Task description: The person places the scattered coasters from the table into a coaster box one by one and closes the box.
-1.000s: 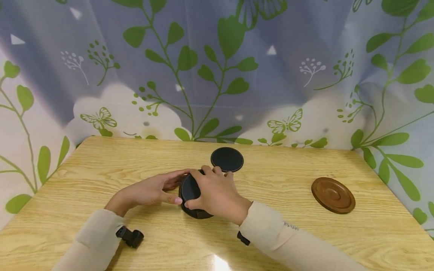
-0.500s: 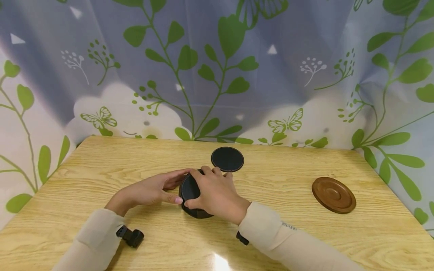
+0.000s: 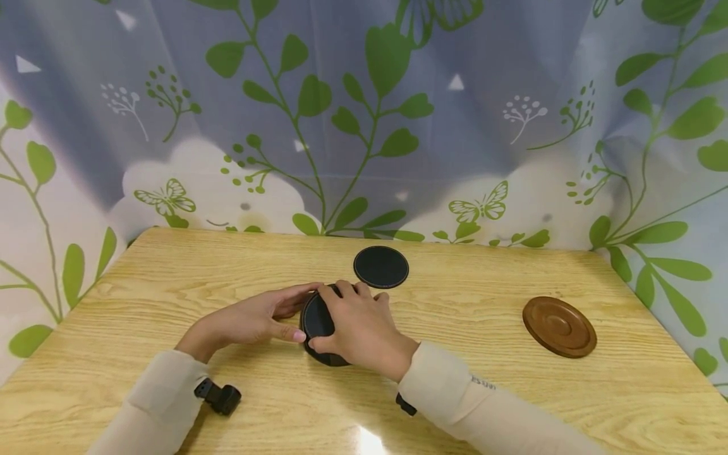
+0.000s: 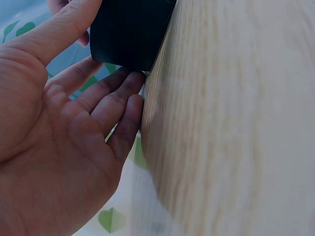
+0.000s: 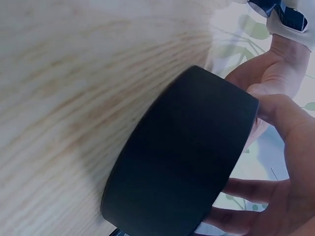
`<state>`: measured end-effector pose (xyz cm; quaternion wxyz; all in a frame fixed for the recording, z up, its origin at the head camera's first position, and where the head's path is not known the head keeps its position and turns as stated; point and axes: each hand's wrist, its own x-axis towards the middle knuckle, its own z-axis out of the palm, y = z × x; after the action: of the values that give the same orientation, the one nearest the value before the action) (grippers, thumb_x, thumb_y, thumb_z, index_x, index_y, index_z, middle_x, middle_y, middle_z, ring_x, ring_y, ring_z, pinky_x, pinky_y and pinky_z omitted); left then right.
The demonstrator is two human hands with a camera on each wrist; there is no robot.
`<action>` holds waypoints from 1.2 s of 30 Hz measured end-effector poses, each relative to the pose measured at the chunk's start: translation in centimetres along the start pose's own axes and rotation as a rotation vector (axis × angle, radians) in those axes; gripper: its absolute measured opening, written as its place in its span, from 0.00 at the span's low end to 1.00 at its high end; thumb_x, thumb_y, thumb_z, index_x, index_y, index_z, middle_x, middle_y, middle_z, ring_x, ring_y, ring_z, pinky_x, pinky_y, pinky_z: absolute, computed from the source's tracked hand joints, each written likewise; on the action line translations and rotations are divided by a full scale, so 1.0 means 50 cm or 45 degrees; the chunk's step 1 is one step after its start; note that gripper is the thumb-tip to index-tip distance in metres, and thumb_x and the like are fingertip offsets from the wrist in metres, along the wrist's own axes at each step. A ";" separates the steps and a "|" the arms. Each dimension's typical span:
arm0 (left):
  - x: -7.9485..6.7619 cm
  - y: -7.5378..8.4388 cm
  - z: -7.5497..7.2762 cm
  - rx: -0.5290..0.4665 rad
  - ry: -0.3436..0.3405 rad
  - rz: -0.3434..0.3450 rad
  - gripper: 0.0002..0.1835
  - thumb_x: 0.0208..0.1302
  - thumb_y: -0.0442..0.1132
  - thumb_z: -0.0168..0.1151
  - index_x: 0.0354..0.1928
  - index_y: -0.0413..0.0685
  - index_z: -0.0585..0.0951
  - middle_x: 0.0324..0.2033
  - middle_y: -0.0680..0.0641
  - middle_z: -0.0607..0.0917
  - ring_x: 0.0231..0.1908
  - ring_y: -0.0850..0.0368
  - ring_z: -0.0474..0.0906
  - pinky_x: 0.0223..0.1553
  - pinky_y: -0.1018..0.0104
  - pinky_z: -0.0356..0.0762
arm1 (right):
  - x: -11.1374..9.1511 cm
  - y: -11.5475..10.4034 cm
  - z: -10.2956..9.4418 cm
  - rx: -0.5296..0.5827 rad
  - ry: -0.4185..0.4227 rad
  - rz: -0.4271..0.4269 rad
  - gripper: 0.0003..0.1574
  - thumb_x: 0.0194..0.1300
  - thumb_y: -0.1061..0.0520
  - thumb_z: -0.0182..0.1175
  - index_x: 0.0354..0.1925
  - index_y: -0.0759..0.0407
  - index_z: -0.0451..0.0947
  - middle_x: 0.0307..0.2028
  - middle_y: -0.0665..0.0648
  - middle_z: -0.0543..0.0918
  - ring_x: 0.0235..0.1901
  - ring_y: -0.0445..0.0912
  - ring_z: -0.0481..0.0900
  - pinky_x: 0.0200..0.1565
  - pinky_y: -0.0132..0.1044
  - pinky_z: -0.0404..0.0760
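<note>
Below centre, left hand [image 3: 250, 321] and right hand [image 3: 364, 325] curl fingers round the black case [image 3: 317, 316]; lopsided pressure risks skidding!

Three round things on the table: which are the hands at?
The thick black disc, with the left hand at its side and the right hand over its top. The thin black coaster lies farther back, the brown wooden coaster off to the right.
</note>
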<state>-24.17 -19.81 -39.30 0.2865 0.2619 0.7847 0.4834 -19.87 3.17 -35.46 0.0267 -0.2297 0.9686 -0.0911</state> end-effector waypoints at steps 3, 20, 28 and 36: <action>0.001 0.000 -0.001 0.005 -0.007 0.015 0.51 0.71 0.44 0.69 0.86 0.52 0.48 0.84 0.39 0.50 0.82 0.35 0.49 0.78 0.35 0.56 | -0.002 -0.001 0.002 -0.018 0.009 -0.002 0.52 0.64 0.30 0.70 0.77 0.50 0.68 0.70 0.60 0.76 0.68 0.61 0.75 0.58 0.69 0.78; 0.003 -0.002 -0.001 0.018 -0.009 0.029 0.51 0.72 0.45 0.69 0.86 0.50 0.48 0.84 0.39 0.50 0.82 0.36 0.49 0.78 0.35 0.56 | -0.004 0.002 0.006 -0.007 0.041 -0.015 0.54 0.63 0.31 0.72 0.77 0.52 0.68 0.68 0.60 0.77 0.66 0.59 0.77 0.56 0.69 0.78; 0.002 -0.002 -0.002 0.019 -0.009 0.029 0.50 0.72 0.45 0.69 0.86 0.52 0.48 0.84 0.40 0.51 0.82 0.36 0.49 0.78 0.35 0.56 | -0.001 0.010 -0.001 0.026 0.015 -0.008 0.55 0.64 0.29 0.70 0.78 0.52 0.66 0.71 0.60 0.75 0.69 0.59 0.75 0.58 0.71 0.78; 0.003 -0.002 -0.003 0.037 -0.022 0.045 0.50 0.72 0.45 0.69 0.86 0.53 0.48 0.83 0.40 0.52 0.82 0.37 0.49 0.78 0.34 0.54 | 0.004 0.032 -0.025 0.175 0.022 0.034 0.55 0.66 0.29 0.68 0.78 0.54 0.64 0.73 0.62 0.73 0.70 0.63 0.74 0.62 0.76 0.72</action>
<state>-24.39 -19.81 -39.36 0.2807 0.2839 0.7845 0.4745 -20.87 4.70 -34.54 0.0351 -0.2136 0.9632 -0.1591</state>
